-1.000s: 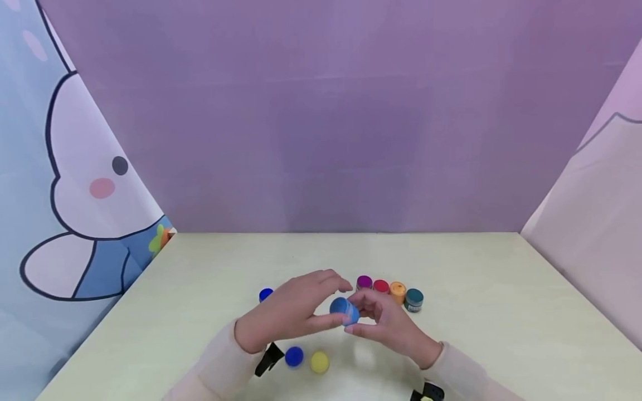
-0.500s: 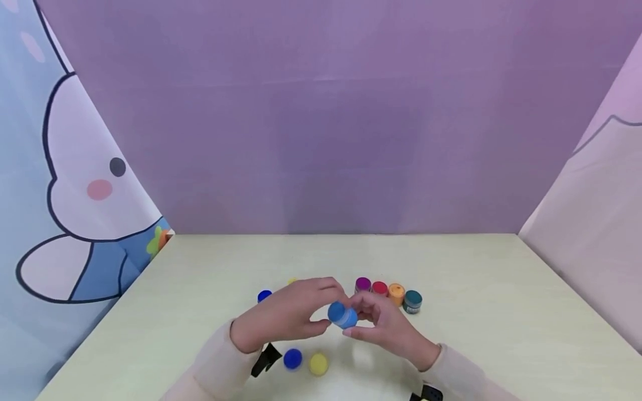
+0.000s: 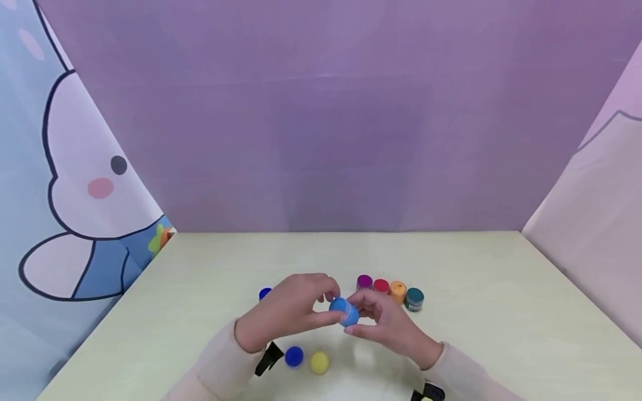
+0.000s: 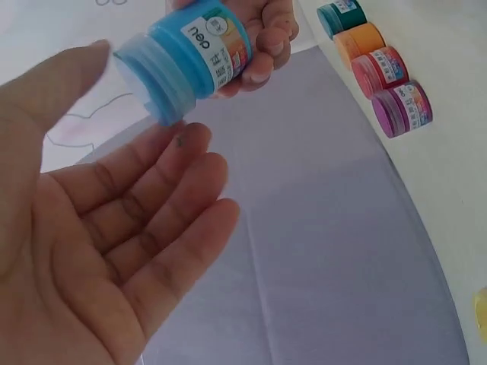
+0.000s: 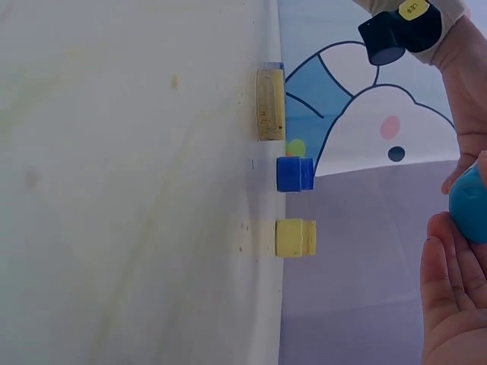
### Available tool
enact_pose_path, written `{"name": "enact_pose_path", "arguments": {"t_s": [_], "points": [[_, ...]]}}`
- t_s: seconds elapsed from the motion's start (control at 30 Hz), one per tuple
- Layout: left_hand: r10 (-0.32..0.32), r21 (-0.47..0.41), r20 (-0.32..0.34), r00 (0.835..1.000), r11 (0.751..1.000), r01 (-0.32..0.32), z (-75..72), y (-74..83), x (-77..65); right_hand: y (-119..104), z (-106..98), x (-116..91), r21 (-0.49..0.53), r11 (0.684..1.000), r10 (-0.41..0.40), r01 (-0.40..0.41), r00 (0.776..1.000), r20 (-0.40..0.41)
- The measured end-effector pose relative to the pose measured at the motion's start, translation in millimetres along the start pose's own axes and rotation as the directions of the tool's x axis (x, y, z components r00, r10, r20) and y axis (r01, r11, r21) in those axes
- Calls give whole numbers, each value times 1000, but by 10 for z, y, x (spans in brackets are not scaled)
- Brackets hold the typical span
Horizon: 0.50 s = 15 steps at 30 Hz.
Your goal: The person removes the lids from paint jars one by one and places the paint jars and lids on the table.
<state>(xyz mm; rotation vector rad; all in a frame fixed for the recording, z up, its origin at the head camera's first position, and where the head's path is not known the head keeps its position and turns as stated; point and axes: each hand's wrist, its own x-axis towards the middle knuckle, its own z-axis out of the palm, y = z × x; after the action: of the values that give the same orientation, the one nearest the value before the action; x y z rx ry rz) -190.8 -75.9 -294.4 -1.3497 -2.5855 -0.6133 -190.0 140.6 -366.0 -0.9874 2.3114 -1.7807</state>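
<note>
Head view — smooth blue cylindrical jar point(image 3: 346, 309), tilted, between 2 hands point(image 3: 288, 309) point(image 3: 389, 323)

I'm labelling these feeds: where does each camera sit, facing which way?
On the head: faces forward and down over the table; left hand and right hand show.
On the left wrist: faces forward-right, toward the light-blue jar; both hands show.
On the right wrist: faces forward-left, toward the cartoon curtain; both hands show.
Wrist views share that jar.

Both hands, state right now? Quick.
Left hand: at the lid; can't tell if open or gripping.
Right hand: closed, holding the light-blue jar.
</note>
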Motion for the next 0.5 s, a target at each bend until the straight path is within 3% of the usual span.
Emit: {"name": "enact_pose_path", "arguments": {"t_s": [0.07, 0.17, 0.3, 0.5], "points": [[14, -3, 5, 1000, 1000, -14, -17, -6, -3, -12, -3, 4, -11, 1000, -6, 6, 1000, 0], [91, -39, 14, 996, 995, -90, -48, -16, -13, -28, -3, 4, -11, 1000, -9, 9, 1000, 2], [222, -92, 17, 975, 971, -219, -53, -22, -19, -30, 1, -3, 14, 1000, -7, 6, 1000, 11], [302, -92, -21, 953, 949, -303, -17, -40, -14, -36, 3, -21, 28, 1000, -11, 11, 1000, 9]]}}
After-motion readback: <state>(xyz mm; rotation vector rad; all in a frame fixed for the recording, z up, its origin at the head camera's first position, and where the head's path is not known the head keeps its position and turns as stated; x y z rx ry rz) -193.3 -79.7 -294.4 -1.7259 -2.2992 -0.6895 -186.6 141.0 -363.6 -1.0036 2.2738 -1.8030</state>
